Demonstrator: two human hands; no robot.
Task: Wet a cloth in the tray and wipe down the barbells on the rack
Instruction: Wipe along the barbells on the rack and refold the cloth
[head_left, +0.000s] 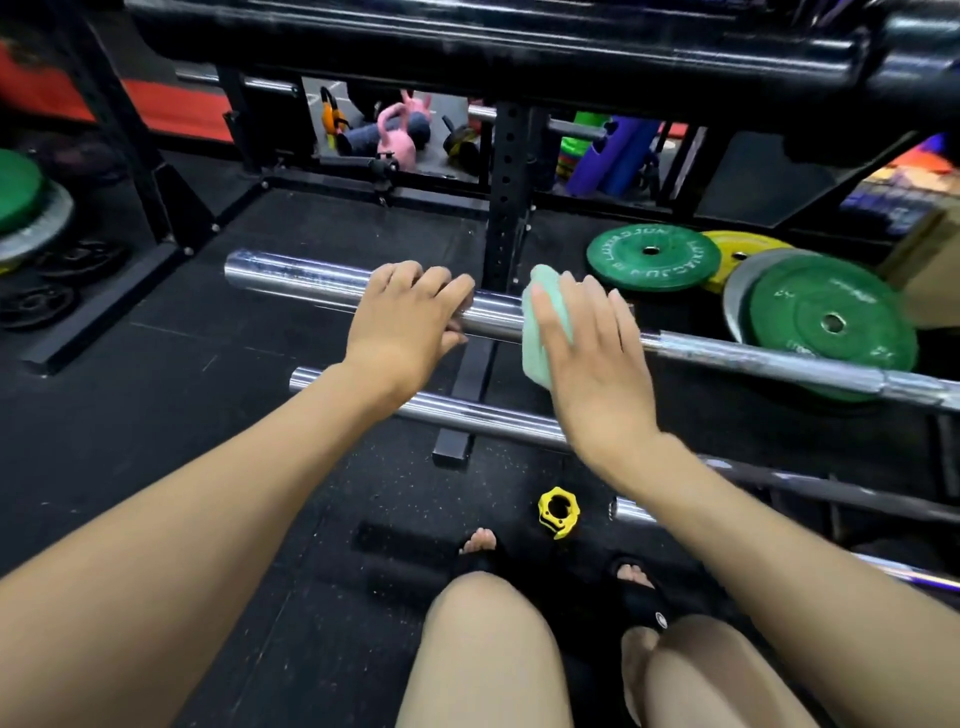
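Observation:
A chrome barbell lies across the low black rack, its thick sleeve pointing left. My left hand curls over the sleeve near its inner end. Just to the right, my right hand presses a light green cloth onto the same bar, fingers laid over the cloth and the bar. A second chrome barbell sits lower and nearer to me, passing under my right wrist. No tray is in view.
Green and yellow weight plates lie on the floor at the right. A yellow bar collar sits on the black rubber floor by my sandalled feet. More bars run at the lower right. Black bars hang overhead. Kettlebells stand behind the rack.

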